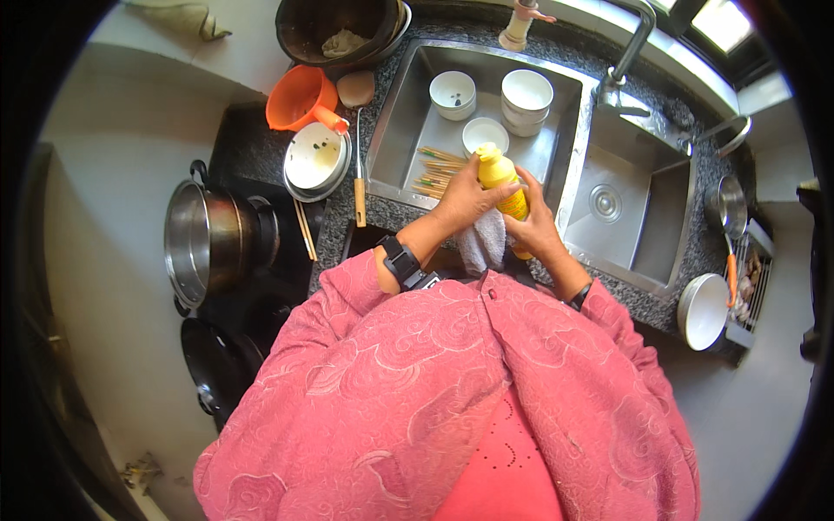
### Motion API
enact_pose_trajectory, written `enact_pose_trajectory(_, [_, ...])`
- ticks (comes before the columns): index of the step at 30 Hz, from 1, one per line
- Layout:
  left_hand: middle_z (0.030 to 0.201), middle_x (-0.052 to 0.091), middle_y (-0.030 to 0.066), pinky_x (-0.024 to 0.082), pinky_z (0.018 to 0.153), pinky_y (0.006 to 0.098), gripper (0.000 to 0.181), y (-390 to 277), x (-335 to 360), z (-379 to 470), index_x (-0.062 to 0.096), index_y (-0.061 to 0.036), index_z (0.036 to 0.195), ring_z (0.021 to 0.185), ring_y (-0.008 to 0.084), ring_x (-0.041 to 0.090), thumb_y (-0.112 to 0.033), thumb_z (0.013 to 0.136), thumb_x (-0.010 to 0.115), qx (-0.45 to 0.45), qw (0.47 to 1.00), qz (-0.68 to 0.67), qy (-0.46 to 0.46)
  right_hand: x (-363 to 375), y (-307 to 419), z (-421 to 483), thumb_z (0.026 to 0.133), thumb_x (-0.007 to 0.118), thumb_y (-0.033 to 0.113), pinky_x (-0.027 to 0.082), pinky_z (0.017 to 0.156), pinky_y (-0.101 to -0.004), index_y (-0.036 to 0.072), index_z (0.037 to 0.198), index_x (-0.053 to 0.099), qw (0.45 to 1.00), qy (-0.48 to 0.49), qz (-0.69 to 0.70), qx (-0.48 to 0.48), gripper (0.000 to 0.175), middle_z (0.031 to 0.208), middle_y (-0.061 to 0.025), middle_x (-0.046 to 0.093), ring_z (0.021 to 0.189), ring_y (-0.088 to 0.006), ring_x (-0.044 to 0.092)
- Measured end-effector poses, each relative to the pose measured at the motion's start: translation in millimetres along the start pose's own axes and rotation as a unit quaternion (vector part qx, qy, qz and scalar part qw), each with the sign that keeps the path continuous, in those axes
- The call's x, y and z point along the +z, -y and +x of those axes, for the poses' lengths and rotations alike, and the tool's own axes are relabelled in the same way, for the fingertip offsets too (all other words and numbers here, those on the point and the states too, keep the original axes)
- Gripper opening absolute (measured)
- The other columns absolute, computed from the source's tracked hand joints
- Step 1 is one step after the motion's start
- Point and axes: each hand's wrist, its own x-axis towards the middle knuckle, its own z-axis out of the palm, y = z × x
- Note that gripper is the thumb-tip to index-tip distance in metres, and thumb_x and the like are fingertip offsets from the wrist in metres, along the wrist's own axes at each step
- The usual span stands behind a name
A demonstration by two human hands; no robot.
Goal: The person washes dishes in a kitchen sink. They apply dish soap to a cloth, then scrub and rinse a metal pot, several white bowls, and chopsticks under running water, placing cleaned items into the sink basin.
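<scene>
Both hands are around a yellow squeeze bottle (500, 179) with its cap end pointing away from me, over the front rim of the left sink basin. My left hand (474, 195) grips its upper part, the thumb lying across it. From the other side my right hand (537, 221) holds the body lower down. A grey-white cloth (483, 242) hangs beneath the hands. Just beyond them, in the steel basin (407, 117), are a small white bowl (485, 135), a bundle of chopsticks (438, 170), a bowl with dark scraps (452, 93) and a stack of white bowls (528, 94).
Right of the basin lies a smaller one with a drain (605, 203), below a faucet (629, 62). An orange strainer or scoop (301, 98), stacked bowls (317, 155) and a wooden-handled utensil (359, 195) sit to the left. A large steel pot (212, 241) stands on the stove; more bowls (704, 311) are far right.
</scene>
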Motion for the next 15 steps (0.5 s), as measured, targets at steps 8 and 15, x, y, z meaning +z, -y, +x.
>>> enact_pose_trajectory(8, [0.103,0.065,0.0047,0.048,0.088,0.0283,0.042,28.2,20.9,-2.6,0.059,-0.0040,0.115,0.095,0.0138,0.061,-0.034,0.088,0.071,-0.120,0.928,-0.351,-0.047,-56.9,-9.0,-60.5,0.082,0.075,0.030,0.045,0.098,-0.0362,0.009,0.146,0.035,0.985,0.041,0.127,0.108,0.079,0.134,-0.0136,0.052,0.120,-0.0252,0.054])
enact_pose_trajectory(15, [0.104,0.062,0.0042,0.048,0.089,0.0297,0.047,7.6,43.7,9.2,0.053,-0.0073,0.117,0.097,0.0137,0.060,-0.040,0.088,0.070,-0.048,0.833,-0.550,-0.028,-56.9,14.6,-53.9,0.084,0.075,0.034,0.040,0.107,-0.0459,0.018,0.143,0.034,0.920,-0.144,0.361,-0.053,0.074,0.136,-0.0103,0.048,0.125,-0.0300,0.049])
